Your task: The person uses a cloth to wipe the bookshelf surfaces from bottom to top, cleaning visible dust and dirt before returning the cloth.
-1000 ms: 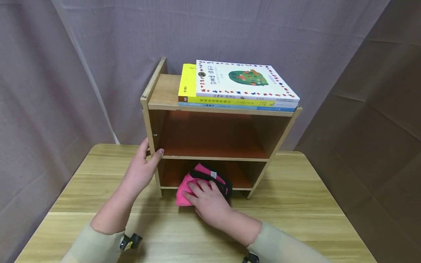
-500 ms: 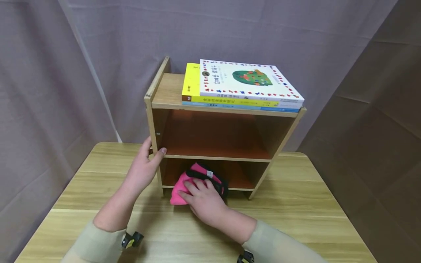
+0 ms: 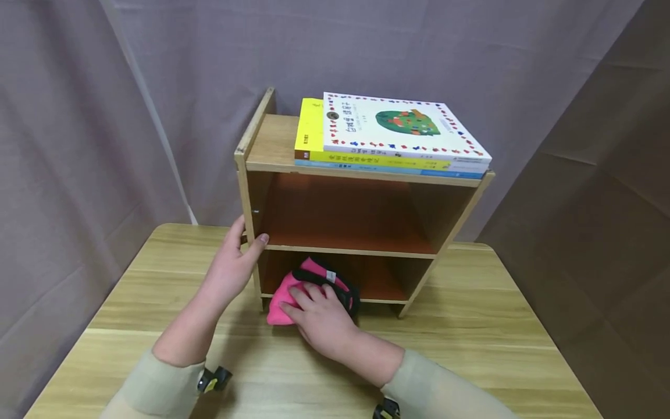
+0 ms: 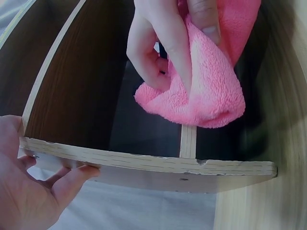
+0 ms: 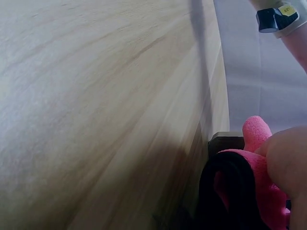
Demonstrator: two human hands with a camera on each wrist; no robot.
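Observation:
A small wooden shelf unit (image 3: 350, 252) stands upright on the table. My left hand (image 3: 227, 270) grips its left side panel, thumb on the front edge, as the left wrist view also shows at the panel's edge (image 4: 144, 160). My right hand (image 3: 327, 326) holds a pink cloth (image 3: 282, 299) with black trim at the front of the lowest compartment. In the left wrist view the fingers of the right hand (image 4: 165, 33) are curled into the pink cloth (image 4: 211, 100). The right wrist view shows the cloth's black trim (image 5: 240, 165) folded over.
Several books (image 3: 403, 125) lie stacked on the shelf's top, a white one uppermost over a yellow one. The wooden table (image 3: 471, 349) extends around the unit. A grey curtain (image 3: 209, 52) hangs behind, and a brown one (image 3: 602, 233) is at the right.
My right hand and the pink cloth have moved a little left along the bottom shelf. The left hand keeps its grip on the panel. The head view has shifted slightly.

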